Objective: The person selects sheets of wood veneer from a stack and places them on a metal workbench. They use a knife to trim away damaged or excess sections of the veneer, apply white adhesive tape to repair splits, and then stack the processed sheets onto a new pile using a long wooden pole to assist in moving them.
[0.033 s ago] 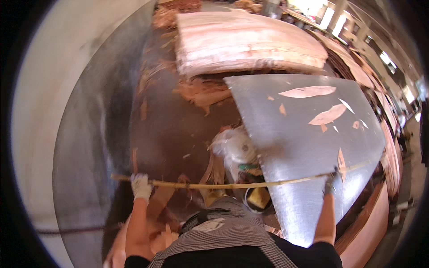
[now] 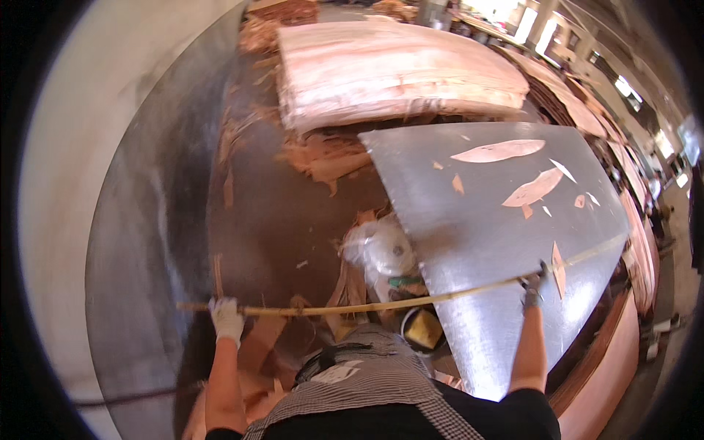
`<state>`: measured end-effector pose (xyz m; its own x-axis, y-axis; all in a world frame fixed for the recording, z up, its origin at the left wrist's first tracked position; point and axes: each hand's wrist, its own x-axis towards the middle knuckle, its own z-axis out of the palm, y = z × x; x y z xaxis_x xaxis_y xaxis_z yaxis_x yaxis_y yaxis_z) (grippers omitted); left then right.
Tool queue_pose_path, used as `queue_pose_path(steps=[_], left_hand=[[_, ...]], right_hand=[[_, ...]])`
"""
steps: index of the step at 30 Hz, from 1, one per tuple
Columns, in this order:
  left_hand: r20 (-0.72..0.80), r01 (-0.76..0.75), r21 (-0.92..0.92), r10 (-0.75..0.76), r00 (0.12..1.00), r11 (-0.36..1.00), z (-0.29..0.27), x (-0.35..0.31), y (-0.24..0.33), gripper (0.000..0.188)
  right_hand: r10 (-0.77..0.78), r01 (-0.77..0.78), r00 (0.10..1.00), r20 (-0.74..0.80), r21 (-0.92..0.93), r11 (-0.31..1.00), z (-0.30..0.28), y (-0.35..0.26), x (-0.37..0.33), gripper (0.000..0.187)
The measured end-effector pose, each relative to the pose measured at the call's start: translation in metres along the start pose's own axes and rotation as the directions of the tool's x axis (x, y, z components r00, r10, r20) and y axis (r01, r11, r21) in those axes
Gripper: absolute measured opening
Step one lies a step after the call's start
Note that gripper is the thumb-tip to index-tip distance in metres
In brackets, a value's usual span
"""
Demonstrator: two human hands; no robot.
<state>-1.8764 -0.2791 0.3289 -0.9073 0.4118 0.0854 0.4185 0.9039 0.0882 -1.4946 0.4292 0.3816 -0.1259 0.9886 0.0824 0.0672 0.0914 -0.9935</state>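
Observation:
A long, thin yellowish pole, like bamboo, lies crosswise in front of my body. My left hand, in a white glove, is closed around it near its left end. Farther right, my right hand, in a darker grey glove, is closed on the pole above a shiny metal sheet. A paler strip runs on past that hand over the sheet; whether it is pole or reflection I cannot tell. Thin wood veneer scraps lie on the sheet, one narrow piece close to my right hand.
A thick stack of pinkish veneer sheets stands at the far side, with more stacks along the right. Between my body and the sheet are a clear plastic-wrapped bundle and a bucket holding something yellow. A pale wall rises left.
The pole has tilted a little: its right part with my right hand has moved away from me, while my left hand has come slightly nearer. The whole view has shifted slightly.

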Motion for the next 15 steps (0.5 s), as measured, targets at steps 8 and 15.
queue_pose_path(steps=[8, 15], left_hand=[[0.323, 0.555, -0.208, -0.479, 0.816, 0.806, 0.047, 0.107, -0.144, 0.019], [0.445, 0.369, -0.373, -0.185, 0.876, 0.851, 0.031, 0.300, -0.151, 0.033]], right_hand=[[0.105, -0.351, 0.907, 0.408, 0.595, 0.723, 0.411, -0.048, 0.058, 0.024], [-0.095, -0.257, 0.652, 0.752, 0.337, 0.906, 0.680, -0.129, -0.053, 0.036]])
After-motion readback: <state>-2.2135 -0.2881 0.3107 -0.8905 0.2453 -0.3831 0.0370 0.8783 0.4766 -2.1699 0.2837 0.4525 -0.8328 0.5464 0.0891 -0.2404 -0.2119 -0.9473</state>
